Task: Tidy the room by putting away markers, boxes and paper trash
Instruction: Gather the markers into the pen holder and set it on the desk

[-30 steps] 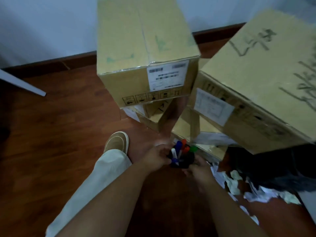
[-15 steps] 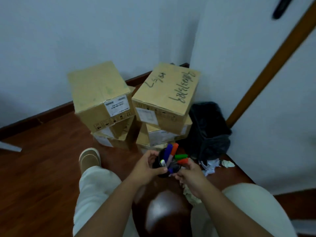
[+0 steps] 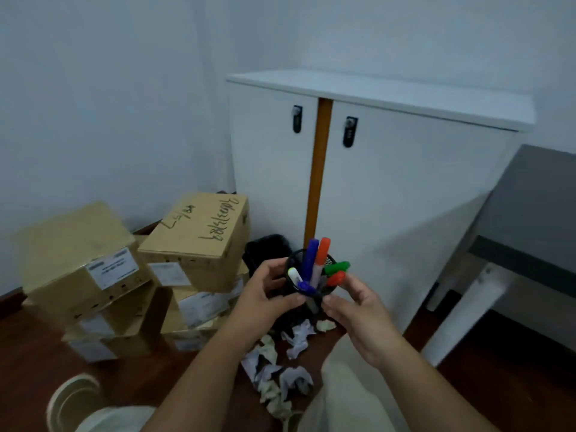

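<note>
markers (image 3: 314, 266) sit in a black cup (image 3: 307, 293), clamped between left hand (image 3: 270, 296) and right hand (image 3: 358, 310) fingers, above paper trash (image 3: 280, 369). marker step; next probably cabinet (image 3: 389, 188) top.

Both forearms reach forward from the near edge and converge at mid-scene. The left hand (image 3: 268, 294) curls inward, thumb toward the right, fingers wrapped around something dark. The right hand (image 3: 358, 307) faces it from the right, fingers bent, seemingly pinching at the same spot, though blur hides the fingertips.
</note>
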The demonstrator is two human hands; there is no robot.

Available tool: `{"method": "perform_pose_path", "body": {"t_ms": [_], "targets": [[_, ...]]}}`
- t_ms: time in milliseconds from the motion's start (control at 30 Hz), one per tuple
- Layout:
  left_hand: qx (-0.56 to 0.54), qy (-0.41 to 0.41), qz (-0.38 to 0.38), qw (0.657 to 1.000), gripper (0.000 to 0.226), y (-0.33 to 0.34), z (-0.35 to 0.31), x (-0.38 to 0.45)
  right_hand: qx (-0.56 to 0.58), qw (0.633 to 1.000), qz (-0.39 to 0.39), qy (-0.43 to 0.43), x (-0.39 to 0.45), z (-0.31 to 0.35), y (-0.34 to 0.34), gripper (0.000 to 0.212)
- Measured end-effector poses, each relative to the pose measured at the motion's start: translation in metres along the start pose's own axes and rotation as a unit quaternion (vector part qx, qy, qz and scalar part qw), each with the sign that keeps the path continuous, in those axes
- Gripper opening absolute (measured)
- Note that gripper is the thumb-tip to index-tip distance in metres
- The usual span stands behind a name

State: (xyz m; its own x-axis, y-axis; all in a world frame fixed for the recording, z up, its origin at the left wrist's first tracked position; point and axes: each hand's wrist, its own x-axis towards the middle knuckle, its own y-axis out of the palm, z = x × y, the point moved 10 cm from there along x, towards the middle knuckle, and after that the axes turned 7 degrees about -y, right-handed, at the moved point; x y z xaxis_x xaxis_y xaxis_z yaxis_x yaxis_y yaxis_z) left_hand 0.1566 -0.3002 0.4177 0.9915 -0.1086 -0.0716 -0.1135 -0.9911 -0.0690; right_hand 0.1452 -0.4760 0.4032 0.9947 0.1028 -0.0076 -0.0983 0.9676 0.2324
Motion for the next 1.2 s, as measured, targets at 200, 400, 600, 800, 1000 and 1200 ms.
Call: {"method": "perform_pose_path", "body": {"t_ms": [200, 400, 600, 800, 1000, 1200], "targets": [[-0.022, 0.067, 0.054, 0.996, 0.06, 0.062, -0.076, 0.014, -0.099, 0.988, -0.046, -0.112, -0.018, 0.101, -0.04, 0.054], [-0.068, 0.11, 0.117, 0.985, 0.055, 0.122, -0.141, 0.013, -0.096, 0.969, -0.095, -0.209, -0.046, 0.176, -0.072, 0.063], [-0.049, 0.154, 0.151, 0.975, 0.057, 0.176, -0.189, 0.012, -0.077, 0.949, -0.147, -0.269, -0.076, 0.224, -0.111, 0.053], [-0.089, 0.138, 0.234, 0.958, 0.046, 0.27, -0.205, 0.01, -0.088, 0.933, -0.226, -0.266, -0.111, 0.248, -0.184, 0.048], [-0.062, 0.123, 0.256, 0.957, 0.047, 0.35, -0.211, 0.023, -0.132, 0.913, -0.295, -0.249, -0.131, 0.268, -0.254, 0.039], [-0.03, 0.098, 0.285, 0.953, 0.049, 0.413, -0.211, 0.047, -0.223, 0.903, -0.312, -0.194, -0.124, 0.277, -0.318, 0.053]]}}
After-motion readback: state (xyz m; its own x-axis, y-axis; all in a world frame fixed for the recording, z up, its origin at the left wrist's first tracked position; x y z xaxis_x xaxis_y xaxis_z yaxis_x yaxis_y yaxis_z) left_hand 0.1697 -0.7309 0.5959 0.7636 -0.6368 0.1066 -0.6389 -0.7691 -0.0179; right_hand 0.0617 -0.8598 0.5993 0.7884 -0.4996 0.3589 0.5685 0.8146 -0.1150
